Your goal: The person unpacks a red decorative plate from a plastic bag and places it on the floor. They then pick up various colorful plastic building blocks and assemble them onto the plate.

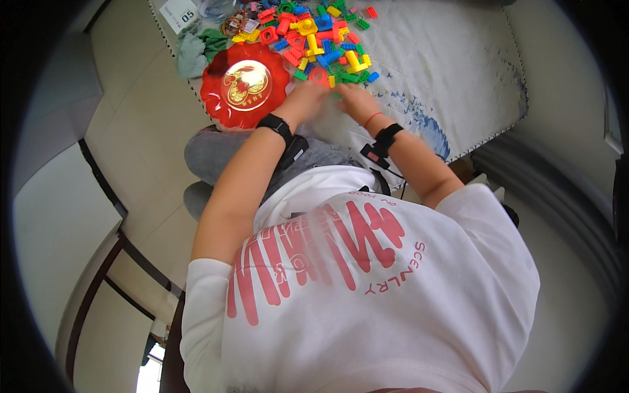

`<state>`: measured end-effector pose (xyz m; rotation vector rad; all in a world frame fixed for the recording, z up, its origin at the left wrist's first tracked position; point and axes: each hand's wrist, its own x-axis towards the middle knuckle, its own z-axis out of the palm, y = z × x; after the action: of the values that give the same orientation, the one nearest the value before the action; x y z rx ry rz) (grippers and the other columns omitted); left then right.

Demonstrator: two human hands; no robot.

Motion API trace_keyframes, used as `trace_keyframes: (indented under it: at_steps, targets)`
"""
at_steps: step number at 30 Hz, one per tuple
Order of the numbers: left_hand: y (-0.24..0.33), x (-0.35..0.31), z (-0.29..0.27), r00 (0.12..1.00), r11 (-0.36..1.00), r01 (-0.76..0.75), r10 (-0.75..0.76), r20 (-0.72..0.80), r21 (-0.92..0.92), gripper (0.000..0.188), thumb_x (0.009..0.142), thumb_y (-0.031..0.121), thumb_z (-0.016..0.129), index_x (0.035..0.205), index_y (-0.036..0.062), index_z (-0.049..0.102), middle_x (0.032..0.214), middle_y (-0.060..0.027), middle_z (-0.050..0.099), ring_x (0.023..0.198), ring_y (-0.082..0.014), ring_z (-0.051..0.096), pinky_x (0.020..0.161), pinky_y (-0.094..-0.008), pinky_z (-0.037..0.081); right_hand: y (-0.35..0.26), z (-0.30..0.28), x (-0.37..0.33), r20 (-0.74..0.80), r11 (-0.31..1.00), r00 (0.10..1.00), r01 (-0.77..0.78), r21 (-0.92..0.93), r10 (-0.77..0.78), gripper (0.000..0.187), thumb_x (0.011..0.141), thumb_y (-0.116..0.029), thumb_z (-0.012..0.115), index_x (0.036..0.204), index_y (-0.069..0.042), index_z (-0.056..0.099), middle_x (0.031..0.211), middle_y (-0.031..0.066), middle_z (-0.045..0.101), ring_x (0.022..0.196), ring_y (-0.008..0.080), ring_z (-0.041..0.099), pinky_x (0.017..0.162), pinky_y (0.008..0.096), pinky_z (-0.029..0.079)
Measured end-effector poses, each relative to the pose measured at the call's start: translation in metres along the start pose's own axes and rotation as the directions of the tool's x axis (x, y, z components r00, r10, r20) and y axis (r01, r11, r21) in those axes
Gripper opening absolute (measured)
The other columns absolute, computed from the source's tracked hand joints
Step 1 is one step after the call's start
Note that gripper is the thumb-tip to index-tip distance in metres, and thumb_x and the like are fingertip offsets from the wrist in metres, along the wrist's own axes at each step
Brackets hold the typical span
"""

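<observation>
My left hand [309, 99] and my right hand [358, 103] are close together at the table's near edge, just in front of a pile of toy building pieces. Both have their fingers curled inward. A small green toy piece [335, 95] shows between them, at my right fingertips. Whatever my left fingers pinch is hidden. Just beyond my left hand lies a red ring-shaped piece [318, 75]. The pile holds red, yellow, green and blue bricks, nuts and bolts, among them a yellow bolt [314, 46] and a blue bolt [329, 57].
A shiny red scalloped plate [213, 88] with a gold design sits left of my left hand. Behind it are a crumpled green cloth [191, 56], a white card [178, 14] and a clear container [216, 9]. A pale patterned cloth [452, 72] covers the table.
</observation>
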<state>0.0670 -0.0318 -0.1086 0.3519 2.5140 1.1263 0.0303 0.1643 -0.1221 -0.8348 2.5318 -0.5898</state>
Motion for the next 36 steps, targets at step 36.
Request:
trace_keyframes:
  at_steps: [36]
  targets:
    - [0.012,-0.099,-0.067,0.743,0.899,0.189,-0.394,-0.54,-0.396,0.036,0.082,0.009,0.066,0.115,-0.0032,0.057,0.093,-0.0077,0.064,0.083,-0.0119,0.06,0.075,-0.0239,0.05,-0.126,-0.01,0.071,0.321,0.286,0.946,-0.298,0.911,-0.037,0.022,0.092,-0.012,0.055,0.107,0.002,0.05,0.1,0.0078,0.056,0.09,0.0147,0.061,0.08,0.0272,0.055]
